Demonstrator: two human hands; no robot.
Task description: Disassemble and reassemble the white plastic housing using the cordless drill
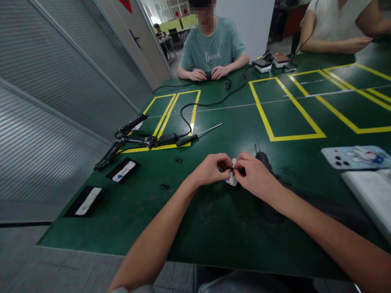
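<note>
Both my forearms (pixel 161 221) reach across the green tabletop (pixel 210 232) to where my left hand (pixel 214 169) and right hand (pixel 255 175) pinch a small black part (pixel 229 167) at a white piece (pixel 232 180) (my fingers hide much of both). I judge this step to be fine fitting or adjusting; next calls for steady pinches and slight fingertip shifts. Beside my right hand lies a black power screwdriver (pixel 263 159).

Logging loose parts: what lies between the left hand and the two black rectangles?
In the head view, a small black piece and a second black piece lie on the green tabletop.
</note>
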